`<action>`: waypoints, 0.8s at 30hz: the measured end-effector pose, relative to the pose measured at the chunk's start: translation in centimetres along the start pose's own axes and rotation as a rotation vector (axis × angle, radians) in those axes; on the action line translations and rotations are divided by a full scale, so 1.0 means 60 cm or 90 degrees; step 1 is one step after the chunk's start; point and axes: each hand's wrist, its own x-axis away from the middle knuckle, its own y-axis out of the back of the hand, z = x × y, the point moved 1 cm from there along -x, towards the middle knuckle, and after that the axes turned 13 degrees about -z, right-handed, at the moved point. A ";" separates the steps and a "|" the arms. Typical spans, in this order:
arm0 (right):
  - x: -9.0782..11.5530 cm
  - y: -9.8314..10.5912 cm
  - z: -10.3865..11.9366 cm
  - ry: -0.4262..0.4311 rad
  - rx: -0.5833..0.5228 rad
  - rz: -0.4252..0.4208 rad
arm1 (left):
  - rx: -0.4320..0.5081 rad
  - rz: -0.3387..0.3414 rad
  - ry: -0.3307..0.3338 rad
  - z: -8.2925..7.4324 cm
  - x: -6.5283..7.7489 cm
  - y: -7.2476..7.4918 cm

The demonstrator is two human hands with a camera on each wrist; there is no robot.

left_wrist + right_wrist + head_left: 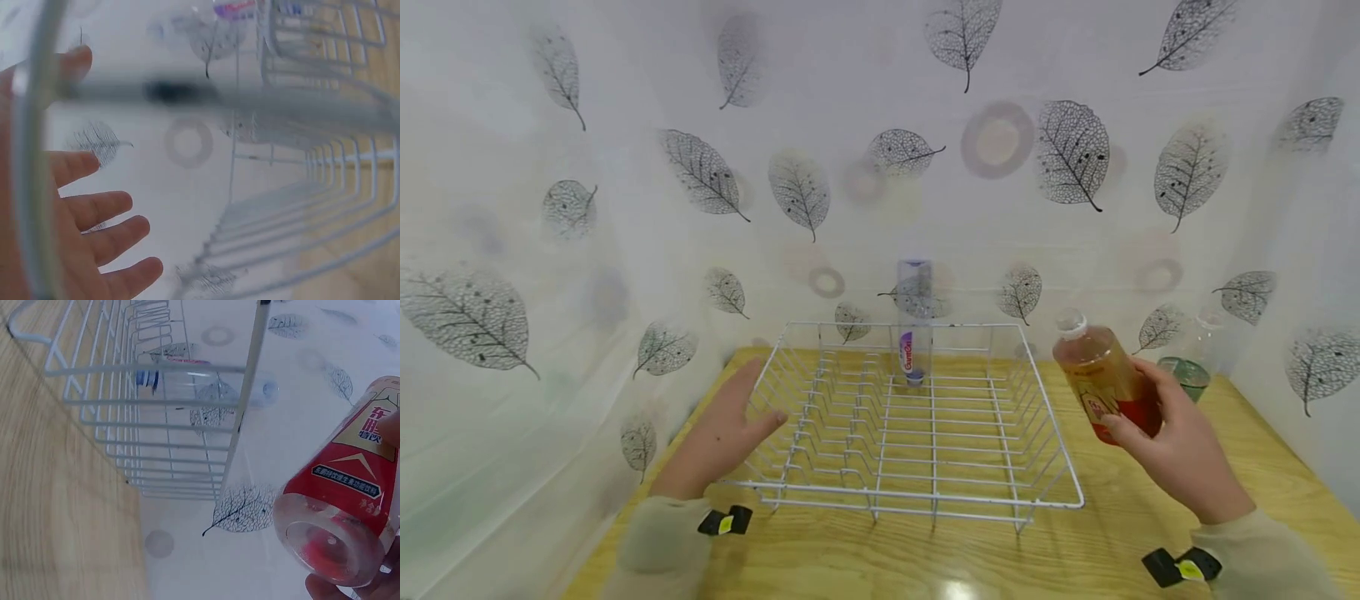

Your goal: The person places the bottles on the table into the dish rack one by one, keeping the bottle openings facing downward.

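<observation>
My right hand (1183, 446) grips a drink bottle (1097, 379) with a red and gold label, held tilted to the right of a white wire dish rack (925, 497). The bottle's clear base (328, 544) faces the right wrist camera, and its white-capped end points up and left in the head view. My left hand (722, 429) is beside the rack's left side, fingers and thumb spread, holding nothing. Inside the rack, near its back, a clear bottle (915, 308) with a purple and red label stands upside down, its blue cap at the bottom.
Behind my right hand, a clear bottle with a green part (1183, 375) stands at the right of the wooden table (820, 558). A pale curtain (865, 75) printed with leaves hangs behind and on both sides. Wire plate dividers (857, 433) line the rack's left half.
</observation>
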 end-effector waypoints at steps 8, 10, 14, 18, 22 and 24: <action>-0.010 -0.035 0.067 0.077 -0.035 0.036 | -0.100 -0.023 -0.180 -0.090 0.014 -0.031; -0.013 -0.045 0.082 0.093 -0.034 0.054 | -0.107 -0.048 -0.239 -0.109 0.017 -0.039; -0.021 -0.064 0.109 0.160 0.006 0.053 | -0.122 -0.101 -0.367 -0.145 0.018 -0.056; -0.023 -0.080 0.133 0.243 0.062 0.051 | -0.130 -0.117 -0.443 -0.180 0.016 -0.075; -0.023 -0.097 0.152 0.278 0.087 0.077 | -0.142 -0.106 -0.469 -0.216 0.013 -0.093; -0.023 -0.105 0.162 0.296 0.094 0.082 | -0.149 -0.097 -0.472 -0.233 0.012 -0.102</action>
